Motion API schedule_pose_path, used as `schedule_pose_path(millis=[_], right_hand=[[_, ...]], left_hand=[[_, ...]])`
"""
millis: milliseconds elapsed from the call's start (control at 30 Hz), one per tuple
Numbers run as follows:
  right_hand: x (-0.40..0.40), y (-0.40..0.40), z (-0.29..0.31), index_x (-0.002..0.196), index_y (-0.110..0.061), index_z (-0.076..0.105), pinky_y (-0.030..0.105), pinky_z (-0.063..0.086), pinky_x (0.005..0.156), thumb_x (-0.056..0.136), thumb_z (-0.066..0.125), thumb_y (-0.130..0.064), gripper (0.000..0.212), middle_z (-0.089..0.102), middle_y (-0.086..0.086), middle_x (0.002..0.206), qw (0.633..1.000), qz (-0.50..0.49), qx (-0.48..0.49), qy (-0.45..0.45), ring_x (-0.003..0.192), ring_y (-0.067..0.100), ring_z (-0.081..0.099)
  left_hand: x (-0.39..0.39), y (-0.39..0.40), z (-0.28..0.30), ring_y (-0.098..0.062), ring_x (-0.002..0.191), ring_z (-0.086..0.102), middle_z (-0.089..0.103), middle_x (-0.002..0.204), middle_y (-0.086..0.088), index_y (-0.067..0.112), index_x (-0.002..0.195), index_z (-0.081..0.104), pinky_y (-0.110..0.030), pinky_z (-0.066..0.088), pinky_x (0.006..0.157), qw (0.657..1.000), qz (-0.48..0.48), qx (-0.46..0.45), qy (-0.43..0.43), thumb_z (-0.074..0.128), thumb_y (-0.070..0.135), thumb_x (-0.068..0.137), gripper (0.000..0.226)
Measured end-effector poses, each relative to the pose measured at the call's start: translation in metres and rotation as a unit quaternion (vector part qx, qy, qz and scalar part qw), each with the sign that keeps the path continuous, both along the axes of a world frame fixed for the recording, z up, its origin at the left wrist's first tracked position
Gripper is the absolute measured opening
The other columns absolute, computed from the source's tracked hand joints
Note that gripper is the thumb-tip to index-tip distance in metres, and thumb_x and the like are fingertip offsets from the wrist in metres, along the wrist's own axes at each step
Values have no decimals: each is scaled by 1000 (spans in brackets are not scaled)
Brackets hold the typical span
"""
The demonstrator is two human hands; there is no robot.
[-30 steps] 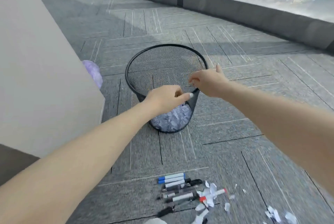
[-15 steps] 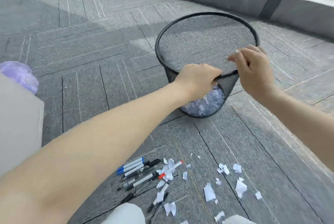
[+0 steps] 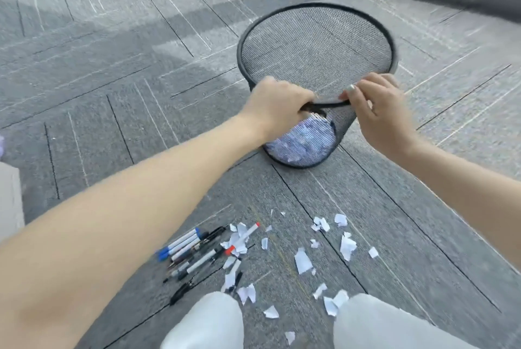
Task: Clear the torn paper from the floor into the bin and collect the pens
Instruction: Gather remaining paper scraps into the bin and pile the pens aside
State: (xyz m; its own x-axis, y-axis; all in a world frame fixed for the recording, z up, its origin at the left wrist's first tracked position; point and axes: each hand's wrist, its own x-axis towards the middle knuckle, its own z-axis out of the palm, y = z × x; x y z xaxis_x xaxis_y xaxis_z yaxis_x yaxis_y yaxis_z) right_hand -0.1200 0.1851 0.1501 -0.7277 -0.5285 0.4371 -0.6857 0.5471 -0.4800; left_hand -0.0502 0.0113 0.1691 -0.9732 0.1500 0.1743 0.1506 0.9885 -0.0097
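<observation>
Both hands (image 3: 277, 105) now grip bin (image 3: 315, 47); pens (image 3: 191, 250), paper scraps (image 3: 303, 260) nearer knees (image 3: 208, 320).

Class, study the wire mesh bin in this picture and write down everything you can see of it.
The mesh bin is black, round and tapered, wider at its rolled rim than at its base. It looks like fine metal mesh that you can see through. It stands on grey carpet tiles, tipped toward the camera. Torn white paper fills its bottom. The left hand and right hand both grip its near rim.
</observation>
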Motion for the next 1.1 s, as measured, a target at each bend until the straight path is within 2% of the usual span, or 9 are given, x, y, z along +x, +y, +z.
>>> schedule_pose_path(millis=[167,300,367,433,500,600,767,933,1100], right_hand=[[15,16,-23,122,-14,49,37,27,107,90,45,-29,35,43,9,132,999,27,2,25,125,23,36],[26,48,-48,129,-21,36,33,19,106,88,47,-26,43,35,10,140,999,-37,21,26,129,22,30],[34,69,-62,123,-16,49,36,24,104,89,46,-26,35,42,9,136,996,-12,91,-2,122,24,39],[39,91,-76,109,-18,60,38,35,98,90,47,-25,24,53,3,126,974,56,213,-45,114,24,48],[47,107,-89,108,-23,61,37,38,99,91,47,-24,21,55,-2,122,921,118,356,-103,113,20,50],[61,111,-108,120,-24,54,36,35,104,92,46,-20,29,46,-1,133,854,102,461,-220,122,19,44],[71,77,-144,133,-16,41,42,34,104,91,43,-10,42,36,8,140,873,-51,327,-357,127,28,38],[110,59,-186,127,-11,49,44,32,106,89,44,-11,38,38,10,140,890,-95,256,-365,127,32,36],[164,62,-182,113,-14,59,41,37,100,91,43,-11,28,47,4,132,908,-114,192,-355,121,26,41]], left_hand=[[23,-18,-13,-26,101,50,60,105,-6,14,111,53,-35,34,91,995,-1,50,87,56,28,86,29],[56,-7,-61,-20,110,43,45,119,0,16,113,47,-33,24,107,955,-191,38,223,52,15,85,29],[75,2,-102,-25,104,51,57,113,-7,10,108,56,-40,39,101,961,-242,83,105,49,10,85,24],[91,9,-142,-29,115,50,56,123,-16,4,118,57,-43,40,102,974,-161,115,-114,47,11,86,34],[104,12,-170,-27,138,26,27,150,-16,5,141,32,-34,19,114,941,-4,99,-323,47,18,92,52],[115,16,-195,-27,144,4,-2,156,-14,7,148,4,-35,12,117,911,82,71,-399,41,35,96,70],[135,43,-202,-22,144,-3,-8,157,-3,21,148,2,-39,11,117,907,27,125,-401,40,33,96,65],[146,41,-192,-22,132,35,33,147,-4,17,138,38,-36,29,109,914,17,257,-314,48,18,92,46],[165,8,-185,-29,99,48,50,108,-9,11,105,52,-38,37,82,951,145,164,-219,58,21,79,29]])
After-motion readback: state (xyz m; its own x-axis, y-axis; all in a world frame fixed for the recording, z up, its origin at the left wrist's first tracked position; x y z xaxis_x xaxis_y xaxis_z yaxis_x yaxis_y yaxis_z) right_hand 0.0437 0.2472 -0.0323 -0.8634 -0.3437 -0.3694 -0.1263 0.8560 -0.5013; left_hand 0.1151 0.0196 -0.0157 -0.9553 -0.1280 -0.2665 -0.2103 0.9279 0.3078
